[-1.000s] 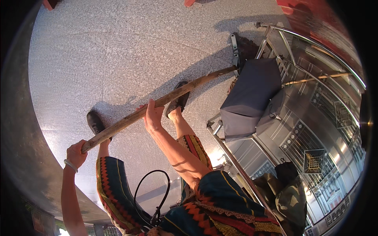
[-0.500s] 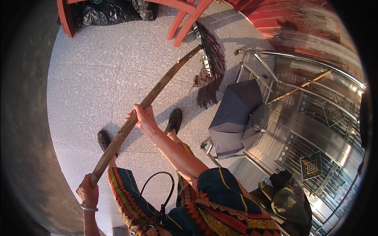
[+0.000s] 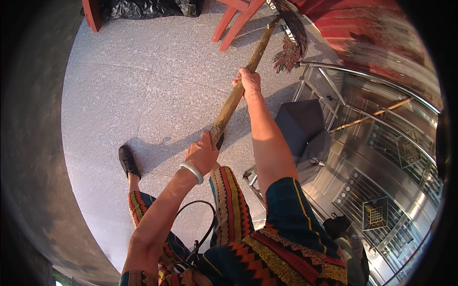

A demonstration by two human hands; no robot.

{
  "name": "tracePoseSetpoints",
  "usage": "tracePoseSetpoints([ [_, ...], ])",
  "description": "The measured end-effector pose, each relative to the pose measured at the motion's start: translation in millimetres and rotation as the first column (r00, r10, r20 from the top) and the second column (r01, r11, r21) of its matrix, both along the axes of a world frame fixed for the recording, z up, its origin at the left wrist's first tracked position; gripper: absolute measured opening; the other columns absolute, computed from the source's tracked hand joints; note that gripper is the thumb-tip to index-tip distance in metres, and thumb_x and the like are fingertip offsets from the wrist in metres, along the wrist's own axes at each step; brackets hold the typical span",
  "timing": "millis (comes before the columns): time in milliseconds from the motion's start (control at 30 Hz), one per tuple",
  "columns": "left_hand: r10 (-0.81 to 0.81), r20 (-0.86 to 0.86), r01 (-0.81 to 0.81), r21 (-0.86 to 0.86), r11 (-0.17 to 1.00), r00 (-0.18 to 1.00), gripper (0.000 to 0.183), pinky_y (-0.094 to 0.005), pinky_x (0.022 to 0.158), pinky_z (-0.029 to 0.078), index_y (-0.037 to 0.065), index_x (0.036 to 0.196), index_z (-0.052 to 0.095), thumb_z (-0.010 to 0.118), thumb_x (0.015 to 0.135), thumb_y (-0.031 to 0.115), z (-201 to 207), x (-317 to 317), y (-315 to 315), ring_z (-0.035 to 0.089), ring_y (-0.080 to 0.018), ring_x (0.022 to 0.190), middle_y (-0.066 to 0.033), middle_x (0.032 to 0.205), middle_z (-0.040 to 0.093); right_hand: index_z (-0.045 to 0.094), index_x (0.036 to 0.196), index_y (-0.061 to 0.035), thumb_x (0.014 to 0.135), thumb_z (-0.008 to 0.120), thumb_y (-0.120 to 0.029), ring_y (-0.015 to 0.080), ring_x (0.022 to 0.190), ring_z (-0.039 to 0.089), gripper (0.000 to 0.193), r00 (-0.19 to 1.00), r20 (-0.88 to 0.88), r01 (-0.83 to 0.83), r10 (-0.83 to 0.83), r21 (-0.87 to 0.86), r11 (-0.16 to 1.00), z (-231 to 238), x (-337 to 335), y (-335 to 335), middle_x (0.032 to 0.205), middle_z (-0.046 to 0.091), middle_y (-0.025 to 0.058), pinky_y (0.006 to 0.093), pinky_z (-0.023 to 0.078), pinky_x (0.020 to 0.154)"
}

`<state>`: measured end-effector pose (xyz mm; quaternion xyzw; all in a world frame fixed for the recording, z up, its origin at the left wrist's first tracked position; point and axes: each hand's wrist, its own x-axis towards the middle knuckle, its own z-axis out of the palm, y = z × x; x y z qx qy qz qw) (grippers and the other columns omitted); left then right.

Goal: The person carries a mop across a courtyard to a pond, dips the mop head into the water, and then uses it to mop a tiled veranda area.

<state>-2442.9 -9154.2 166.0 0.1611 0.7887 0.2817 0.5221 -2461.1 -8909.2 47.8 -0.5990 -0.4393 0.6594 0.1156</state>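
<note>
A mop with a long wooden handle (image 3: 234, 101) slants away from me across the floor. Its dark reddish-brown strands hang from a pale clamp bar (image 3: 285, 27) at the far end, beside a red wooden leg. Around the butt of the handle my left hand (image 3: 201, 153) is closed, a pale bangle (image 3: 192, 172) on its wrist. Farther up the shaft my right hand (image 3: 249, 84) grips it, arm stretched out. The top of the mop head runs to the frame's edge.
Red wooden legs (image 3: 230, 24) and a black plastic bag (image 3: 148, 8) are at the far side. A dark umbrella (image 3: 298, 124) leans by a metal railing (image 3: 372, 69) on the right. Speckled floor (image 3: 124, 81) lies before my shoes. A red sheet (image 3: 353, 24) is at the far right.
The mop has been pushed away and to the right, its head now by the red sheet. My left hand has come up and right with the handle; my right arm reaches farther.
</note>
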Motion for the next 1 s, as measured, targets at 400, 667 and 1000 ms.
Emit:
tracePoseSetpoints([
  [400, -0.289, 0.095, 0.294, -0.049, 0.954, 0.953, 0.027, -0.0515, 0.070, 0.046, 0.003, 0.100, 0.045, 0.053, 0.075, 0.008, 92.6, -74.3, -291.1, 0.059, -0.0443, 0.078, -0.0274, 0.077, 0.060, 0.052, 0.069, 0.0013, 0.080, 0.056, -0.008, 0.0216, 0.054, 0.056, 0.015, 0.992, -0.017, 0.117, -0.122, -0.180, 0.977, 19.6, 38.7, -244.2, 0.061, 0.052, 0.0110, 0.0352, 0.050, 0.049],
  [667, -0.439, 0.148, 0.463, -0.342, 0.818, 0.886, 0.035, -0.0515, 0.069, 0.047, 0.009, 0.108, 0.049, 0.056, 0.075, 0.011, 157.4, -144.2, -461.6, 0.060, -0.0418, 0.078, -0.0221, 0.077, 0.062, 0.045, 0.071, 0.0042, 0.084, 0.054, -0.006, 0.0229, 0.051, 0.057, 0.019, 0.959, 0.025, 0.271, -0.282, -0.377, 0.886, 60.9, 19.6, -449.2, 0.063, 0.050, 0.0103, 0.0371, 0.053, 0.049],
  [1000, -0.080, -0.100, 0.020, -0.499, 0.866, 0.992, 0.025, -0.0426, 0.057, 0.049, 0.011, 0.094, 0.061, 0.061, 0.069, 0.016, 266.4, -58.9, -628.6, 0.063, -0.0357, 0.067, -0.0162, 0.069, 0.062, 0.039, 0.096, 0.0043, 0.086, 0.059, -0.013, 0.0224, 0.081, 0.061, 0.029, 0.949, -0.183, -0.311, 0.257, -0.690, 0.654, 136.0, 4.5, -597.8, 0.087, 0.057, 0.0142, 0.0407, 0.055, 0.074],
])
